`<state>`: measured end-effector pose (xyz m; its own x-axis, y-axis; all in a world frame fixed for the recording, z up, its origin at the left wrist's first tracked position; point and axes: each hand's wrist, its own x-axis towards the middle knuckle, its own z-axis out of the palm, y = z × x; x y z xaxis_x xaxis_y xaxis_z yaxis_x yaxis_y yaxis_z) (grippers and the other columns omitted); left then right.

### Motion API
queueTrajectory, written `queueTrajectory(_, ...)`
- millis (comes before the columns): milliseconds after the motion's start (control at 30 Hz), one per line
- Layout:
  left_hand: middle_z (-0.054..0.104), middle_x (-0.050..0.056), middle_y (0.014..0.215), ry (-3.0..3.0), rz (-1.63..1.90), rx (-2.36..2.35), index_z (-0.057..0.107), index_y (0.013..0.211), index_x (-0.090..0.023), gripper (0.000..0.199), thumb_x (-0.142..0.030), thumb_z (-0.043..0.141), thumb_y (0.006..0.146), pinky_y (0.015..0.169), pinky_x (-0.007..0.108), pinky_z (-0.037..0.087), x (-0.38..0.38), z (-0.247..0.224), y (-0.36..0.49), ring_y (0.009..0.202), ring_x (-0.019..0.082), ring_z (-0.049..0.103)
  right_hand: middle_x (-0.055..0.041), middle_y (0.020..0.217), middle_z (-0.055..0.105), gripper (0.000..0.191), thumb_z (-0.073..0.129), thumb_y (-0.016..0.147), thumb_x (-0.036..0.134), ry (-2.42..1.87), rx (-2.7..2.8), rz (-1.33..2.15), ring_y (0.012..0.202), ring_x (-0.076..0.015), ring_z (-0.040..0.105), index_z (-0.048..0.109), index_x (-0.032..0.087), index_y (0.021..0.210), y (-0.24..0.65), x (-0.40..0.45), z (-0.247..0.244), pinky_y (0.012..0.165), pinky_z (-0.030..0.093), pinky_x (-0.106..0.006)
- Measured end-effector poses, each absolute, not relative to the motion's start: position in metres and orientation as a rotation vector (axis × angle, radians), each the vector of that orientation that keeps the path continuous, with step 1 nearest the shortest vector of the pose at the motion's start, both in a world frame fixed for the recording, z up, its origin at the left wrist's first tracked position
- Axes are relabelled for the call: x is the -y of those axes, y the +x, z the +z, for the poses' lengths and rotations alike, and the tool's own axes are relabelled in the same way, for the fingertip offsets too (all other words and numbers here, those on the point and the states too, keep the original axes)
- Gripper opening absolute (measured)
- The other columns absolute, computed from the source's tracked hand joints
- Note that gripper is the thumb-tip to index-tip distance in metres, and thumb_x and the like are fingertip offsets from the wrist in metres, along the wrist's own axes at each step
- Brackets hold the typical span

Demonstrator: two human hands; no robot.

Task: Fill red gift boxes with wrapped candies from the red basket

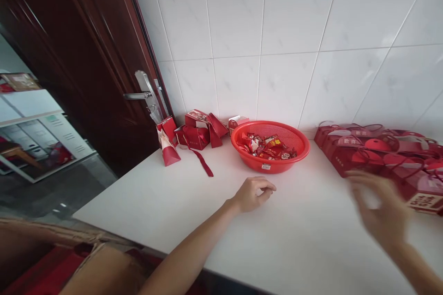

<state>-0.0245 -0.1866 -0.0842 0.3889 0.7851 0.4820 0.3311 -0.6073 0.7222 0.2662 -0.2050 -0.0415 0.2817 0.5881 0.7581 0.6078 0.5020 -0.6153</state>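
Observation:
My left hand [254,195] rests over the white table just in front of the red plastic basket [270,166], fingers loosely bent, a gap beside the thumb and nothing visible in them. Inside the basket lie red-wrapped candies [266,146]. My right hand [380,205] is smeared by motion at the near side of the red gift boxes [367,159] on the right. Its thumb and fingers are apart, with no object seen between them. Whether it touches a box I cannot tell.
Several red cartons [199,133], one with a dangling ribbon [205,163], stand at the back left of the table [166,198]. A dark wooden door [86,46] with a metal handle [136,96] is beyond. An open cardboard box [104,267] sits below the left edge.

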Motion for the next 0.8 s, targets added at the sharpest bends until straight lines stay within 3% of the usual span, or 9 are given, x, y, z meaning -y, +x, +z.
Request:
queueTrajectory(67, 0.076, 0.008, 0.083, 2.152, 1.221, -0.978, 0.076, 0.087, -0.018, 0.021, -0.023, 0.056, 0.088, 0.072, 0.029, 0.056, 0.185, -0.079, -0.029, 0.074, 0.018, 0.068, -0.0087, 0.092, 0.074, 0.01, 0.061, 0.088, 0.027, -0.744, 1.877, 0.023, 0.084, -0.0253, 0.071, 0.07, 0.028, 0.092, 0.22, 0.217, -0.059, 0.073, 0.059, -0.042)
queueTrajectory(167, 0.075, 0.007, 0.081, 2.144, 1.39, -1.07, 0.076, 0.086, -0.019, 0.023, -0.026, 0.055, 0.09, 0.072, 0.029, 0.055, 0.185, -0.066, -0.045, 0.073, 0.018, 0.067, -0.014, 0.107, 0.073, 0.026, 0.051, 0.089, 0.01, -0.284, 2.264, 0.056, 0.095, -0.0235, 0.068, 0.065, 0.019, 0.109, 0.158, 0.239, -0.086, 0.08, 0.059, -0.039)
queueTrajectory(300, 0.074, 0.007, 0.09, 2.014, 1.733, -1.413, 0.076, 0.086, -0.022, 0.021, -0.032, 0.057, 0.09, 0.084, 0.034, 0.054, 0.183, -0.04, -0.098, 0.086, 0.021, 0.068, -0.0113, 0.099, 0.072, 0.012, 0.052, 0.093, 0.013, -0.072, 2.287, -0.003, 0.083, -0.019, 0.063, 0.062, 0.015, 0.098, 0.118, 0.249, -0.12, 0.074, 0.057, -0.032)
queueTrajectory(433, 0.065, 0.01, 0.114, 1.741, 2.124, -2.035, 0.075, 0.085, -0.023, 0.017, -0.031, 0.06, 0.084, 0.106, 0.043, 0.045, 0.172, -0.001, -0.174, 0.112, 0.028, 0.06, -0.0089, 0.092, 0.07, 0.008, 0.052, 0.094, 0.013, -0.14, 2.189, -0.101, 0.074, -0.0158, 0.06, 0.058, 0.017, 0.091, 0.109, 0.238, -0.148, 0.064, 0.054, -0.027)
queueTrajectory(533, 0.053, 0.015, 0.135, 1.335, 2.008, -2.511, 0.075, 0.093, -0.016, 0.019, -0.023, 0.06, 0.083, 0.116, 0.049, 0.033, 0.166, 0.025, -0.216, 0.128, 0.034, 0.049, -0.0081, 0.091, 0.069, 0.009, 0.053, 0.094, 0.015, -0.194, 2.188, -0.129, 0.072, -0.0155, 0.059, 0.056, 0.019, 0.086, 0.106, 0.233, -0.161, 0.061, 0.053, -0.026)
queueTrajectory(600, 0.048, 0.015, 0.141, 1.149, 1.761, -2.674, 0.074, 0.099, -0.014, 0.022, -0.022, 0.062, 0.083, 0.114, 0.054, 0.032, 0.164, 0.035, -0.23, 0.134, 0.04, 0.042, -0.0077, 0.093, 0.07, 0.01, 0.054, 0.094, 0.018, -0.227, 2.209, -0.137, 0.072, -0.0155, 0.059, 0.054, 0.02, 0.085, 0.103, 0.231, -0.168, 0.06, 0.052, -0.026)
queueTrajectory(700, 0.057, 0.012, 0.124, 1.021, 1.466, -2.731, 0.07, 0.094, -0.014, 0.016, -0.024, 0.063, 0.084, 0.107, 0.053, 0.04, 0.163, 0.037, -0.239, 0.128, 0.041, 0.047, -0.0062, 0.094, 0.07, 0.012, 0.059, 0.094, 0.025, -0.236, 2.233, -0.138, 0.07, -0.015, 0.058, 0.053, 0.021, 0.084, 0.1, 0.23, -0.175, 0.057, 0.051, -0.025)
queueTrajectory(800, 0.058, 0.005, 0.086, 1.13, 1.421, -2.666, 0.061, 0.079, -0.017, 0.009, -0.026, 0.061, 0.081, 0.101, 0.049, 0.045, 0.158, 0.026, -0.25, 0.114, 0.036, 0.057, -0.0061, 0.094, 0.069, 0.014, 0.06, 0.093, 0.027, -0.254, 2.228, -0.155, 0.07, -0.015, 0.058, 0.053, 0.021, 0.082, 0.1, 0.229, -0.177, 0.054, 0.049, -0.025)
